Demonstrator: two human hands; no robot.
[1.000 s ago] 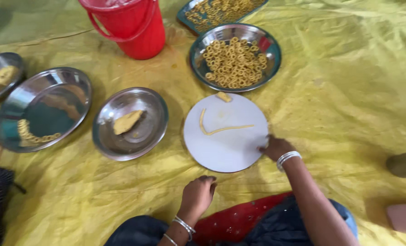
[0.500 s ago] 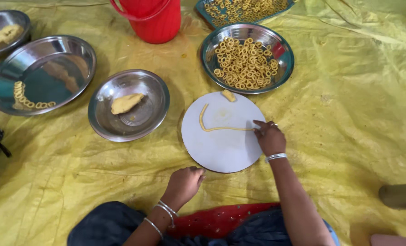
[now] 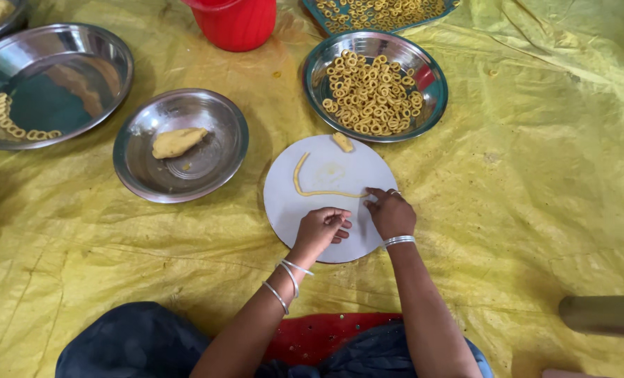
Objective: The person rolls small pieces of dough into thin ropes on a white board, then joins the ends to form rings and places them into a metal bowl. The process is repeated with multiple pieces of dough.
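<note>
Right hand [image 3: 390, 213] pinches the end of a thin dough rope [image 3: 310, 190] lying bent on the white round board [image 3: 305, 227]. Left hand [image 3: 320, 229] rests loosely curled on the board's near half, holding nothing. Bowl of dough rings [image 3: 375, 84] touches the board's far edge; bowl with dough lump [image 3: 180, 143] sits just left. Yellow sheet [image 3: 536, 182] lies open to the right.

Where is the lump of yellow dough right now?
In the head view, the dough lump lies inside the small steel bowl at centre left, just left of the white round board and right of the big steel pan.
</note>
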